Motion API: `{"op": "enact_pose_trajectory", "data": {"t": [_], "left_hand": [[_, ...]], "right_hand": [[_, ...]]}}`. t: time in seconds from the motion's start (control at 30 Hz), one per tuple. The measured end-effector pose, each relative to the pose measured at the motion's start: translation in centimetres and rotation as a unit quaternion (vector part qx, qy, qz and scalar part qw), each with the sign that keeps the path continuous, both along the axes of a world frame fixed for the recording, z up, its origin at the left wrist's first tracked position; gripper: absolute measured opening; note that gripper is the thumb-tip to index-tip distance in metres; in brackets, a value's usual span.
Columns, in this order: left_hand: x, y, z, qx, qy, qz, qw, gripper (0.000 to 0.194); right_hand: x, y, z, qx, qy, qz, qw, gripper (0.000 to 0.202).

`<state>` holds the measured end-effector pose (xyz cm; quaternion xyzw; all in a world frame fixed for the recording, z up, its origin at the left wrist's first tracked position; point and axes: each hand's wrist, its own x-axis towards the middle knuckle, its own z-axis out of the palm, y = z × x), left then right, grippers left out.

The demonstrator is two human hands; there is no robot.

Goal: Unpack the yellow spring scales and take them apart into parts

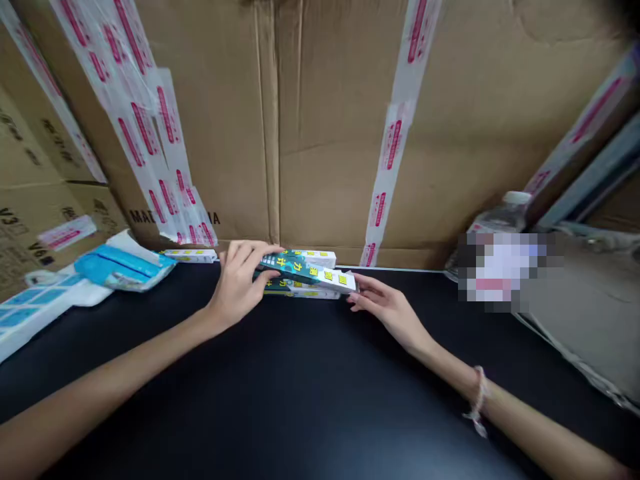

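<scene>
A long slim box [313, 272], dark green at one end and white at the other with yellow printed characters, spans the space between my hands. My left hand [241, 277] closes on its green end, thumb below and fingers over the top. At the white end, the fingertips of my right hand [383, 303] pinch the box. Just beneath lies a similar slim box [315, 292] on the black table. Another white box [323, 256] shows behind, partly covered by the held one.
Taped cardboard [330, 147] rises along the table's back edge. To the left lie a blue packet [127, 265] and a white-and-yellow box [190, 255]. A clear bottle [500, 217] and a grey bag [580, 300] stand on the right of the black table [310, 393].
</scene>
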<state>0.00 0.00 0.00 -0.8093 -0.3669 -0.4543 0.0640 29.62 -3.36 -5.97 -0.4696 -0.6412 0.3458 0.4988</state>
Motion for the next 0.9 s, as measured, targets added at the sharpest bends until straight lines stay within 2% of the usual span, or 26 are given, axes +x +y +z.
{"op": "enact_pose_trajectory", "data": {"t": [0.1,0.2,0.37,0.47,0.6,0.73,0.9], "left_hand": [[0.0,0.0,1.6,-0.013,-0.01,-0.008,1.0,0.039],[-0.1,-0.2,2.4,-0.033,-0.022,-0.013,0.999,0.041],[-0.4,-0.8,2.1,-0.067,-0.044,-0.016,0.997,0.034],[-0.4,-1.2,2.0,-0.08,-0.057,-0.014,0.995,0.03],[-0.4,-1.7,2.2,-0.093,-0.075,-0.009,0.993,0.027],[-0.4,-1.8,2.2,-0.117,-0.099,-0.013,0.988,0.025],[-0.9,-1.9,1.0,-0.14,-0.124,-0.029,0.982,0.023]], "right_hand": [[0.0,-0.4,0.1,0.011,-0.016,-0.02,1.0,0.047],[-0.1,-0.8,0.1,0.045,-0.041,-0.057,0.996,0.035],[-0.5,-1.3,0.7,0.109,-0.081,-0.113,0.984,0.029],[-1.0,-2.1,1.2,0.123,-0.083,-0.103,0.984,0.03],[-1.3,-3.2,1.5,0.086,-0.061,-0.07,0.992,0.033],[-1.1,-3.1,1.0,0.017,0.006,-0.047,0.999,0.042],[-0.8,-2.2,0.8,-0.029,0.09,-0.021,0.995,0.036]]}}
